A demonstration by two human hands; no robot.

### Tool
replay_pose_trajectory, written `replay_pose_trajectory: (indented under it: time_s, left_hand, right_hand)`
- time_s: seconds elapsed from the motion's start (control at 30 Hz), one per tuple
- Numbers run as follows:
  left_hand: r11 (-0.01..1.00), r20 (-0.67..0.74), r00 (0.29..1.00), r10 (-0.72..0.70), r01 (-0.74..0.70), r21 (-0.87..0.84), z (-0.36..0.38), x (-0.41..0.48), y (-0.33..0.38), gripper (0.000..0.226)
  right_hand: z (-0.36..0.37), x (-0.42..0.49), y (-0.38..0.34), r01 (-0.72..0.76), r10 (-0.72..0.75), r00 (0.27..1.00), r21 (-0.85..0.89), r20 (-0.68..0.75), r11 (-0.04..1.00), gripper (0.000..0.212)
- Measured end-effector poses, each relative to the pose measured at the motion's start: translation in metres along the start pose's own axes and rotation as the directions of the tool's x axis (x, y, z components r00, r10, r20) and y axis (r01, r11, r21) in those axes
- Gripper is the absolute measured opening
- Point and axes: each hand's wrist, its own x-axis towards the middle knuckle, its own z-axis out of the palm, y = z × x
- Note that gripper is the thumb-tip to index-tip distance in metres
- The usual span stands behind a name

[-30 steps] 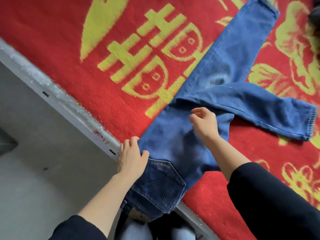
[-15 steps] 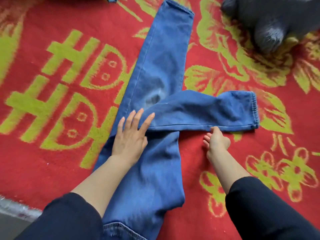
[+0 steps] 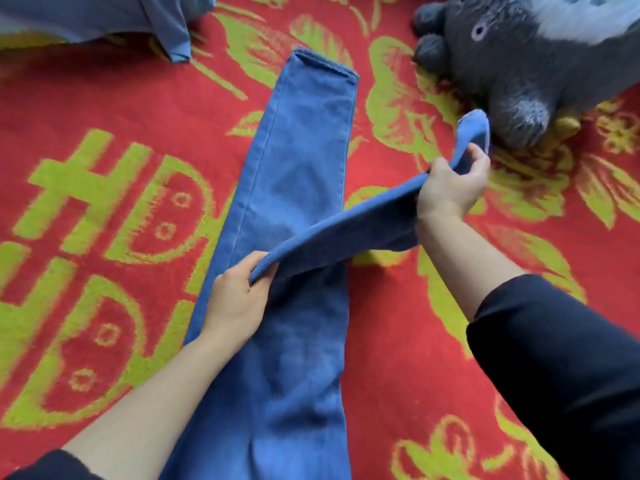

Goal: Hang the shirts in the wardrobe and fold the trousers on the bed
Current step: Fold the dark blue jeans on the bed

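Blue jeans (image 3: 298, 161) lie on the red and yellow-green bed blanket (image 3: 104, 109), one leg stretched flat away from me. The other leg crosses it and is lifted off the blanket towards the right. My left hand (image 3: 239, 299) grips that lifted leg where it crosses the flat one, near the middle of the jeans. My right hand (image 3: 450, 188) holds the same leg near its hem, raised above the blanket. The waistband end runs out of view at the bottom.
A grey plush toy (image 3: 519, 64) lies at the top right, close to the raised hem. A pale blue garment (image 3: 138, 19) lies bunched at the top left. Red blanket shows on both sides of the jeans.
Both hands have taken hold of the crossed leg and lifted it off the blanket. Before, the left hand lay flat on the jeans and the right hand rested beside the leg.
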Motion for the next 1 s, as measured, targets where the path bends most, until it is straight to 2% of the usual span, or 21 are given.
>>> replay_pose_trajectory:
  time_s: [0.07, 0.17, 0.23, 0.3, 0.37, 0.43, 0.47, 0.5, 0.53, 0.57, 0.6, 0.67, 0.73, 0.8, 0.93, 1.0]
  left_hand:
    - [0.999, 0.004, 1.0, -0.031, 0.031, -0.013, -0.006, 0.013, 0.001, 0.026]
    - [0.995, -0.078, 0.997, -0.013, 0.021, 0.098, -0.013, 0.032, -0.001, 0.036]
    - [0.98, -0.176, 0.983, 0.047, -0.012, 0.196, -0.018, 0.048, -0.004, 0.027]
    - [0.958, -0.231, 0.972, 0.038, 0.03, 0.285, -0.021, 0.067, -0.014, 0.02]
    - [0.95, -0.174, 0.984, -0.048, 0.099, 0.297, -0.022, 0.082, -0.025, 0.03]
    - [0.954, -0.106, 0.989, -0.104, 0.129, 0.269, -0.022, 0.093, -0.036, 0.034]
    - [0.958, -0.097, 0.991, -0.095, 0.118, 0.261, -0.021, 0.096, -0.042, 0.032]
    - [0.961, -0.093, 0.992, -0.085, 0.106, 0.257, -0.021, 0.098, -0.047, 0.033]
    - [0.961, -0.085, 0.993, -0.082, 0.102, 0.257, -0.023, 0.099, -0.05, 0.04]
    - [0.96, -0.073, 0.994, -0.087, 0.103, 0.261, -0.025, 0.101, -0.054, 0.049]
    - [0.958, -0.055, 0.995, -0.083, 0.095, 0.271, -0.027, 0.103, -0.056, 0.056]
    - [0.956, -0.017, 1.0, -0.017, 0.021, 0.292, -0.031, 0.109, -0.06, 0.057]
    - [0.955, 0.02, 0.999, 0.045, -0.049, 0.293, -0.034, 0.118, -0.061, 0.053]
    - [0.96, 0.043, 0.997, 0.067, -0.076, 0.268, -0.035, 0.123, -0.061, 0.051]
    - [0.959, 0.064, 0.992, 0.106, -0.119, 0.258, -0.035, 0.124, -0.066, 0.053]
    - [0.965, 0.074, 0.992, 0.102, -0.117, 0.235, -0.037, 0.123, -0.07, 0.054]
  right_hand:
    - [0.035, 0.008, -0.021, 0.059, -0.059, 0.996, -0.001, 0.066, 0.998, 0.043]
    - [0.086, 0.01, -0.046, 0.144, -0.138, 0.983, -0.041, 0.118, 0.989, 0.041]
    - [0.117, 0.009, -0.057, 0.214, -0.198, 0.965, -0.085, 0.169, 0.973, 0.038]
    - [0.148, 0.004, -0.061, 0.304, -0.266, 0.924, -0.104, 0.276, 0.947, 0.029]
    - [0.174, -0.003, -0.054, 0.388, -0.248, 0.816, -0.177, 0.522, 0.904, 0.005]
    - [0.189, -0.016, -0.031, 0.418, -0.042, 0.638, -0.301, 0.769, 0.857, 0.022]
    - [0.19, -0.024, -0.014, 0.461, 0.083, 0.547, -0.383, 0.833, 0.8, 0.023]
    - [0.189, -0.029, 0.003, 0.536, 0.162, 0.492, -0.444, 0.856, 0.718, 0.019]
    - [0.186, -0.033, 0.019, 0.604, 0.182, 0.475, -0.469, 0.861, 0.644, 0.015]
    - [0.182, -0.033, 0.032, 0.637, 0.15, 0.494, -0.474, 0.857, 0.609, 0.017]
    - [0.178, -0.031, 0.04, 0.642, 0.071, 0.554, -0.48, 0.83, 0.598, 0.027]
    - [0.177, -0.019, 0.045, 0.566, -0.104, 0.745, -0.542, 0.659, 0.621, 0.042]
    - [0.18, 0.003, 0.044, 0.409, -0.121, 0.878, -0.594, 0.464, 0.693, 0.047]
    - [0.185, 0.027, 0.044, 0.28, -0.019, 0.906, -0.564, 0.423, 0.777, 0.047]
    - [0.192, 0.051, 0.041, 0.169, 0.107, 0.871, -0.498, 0.479, 0.85, 0.041]
    - [0.198, 0.056, 0.033, -0.019, 0.239, 0.837, -0.41, 0.492, 0.912, 0.039]
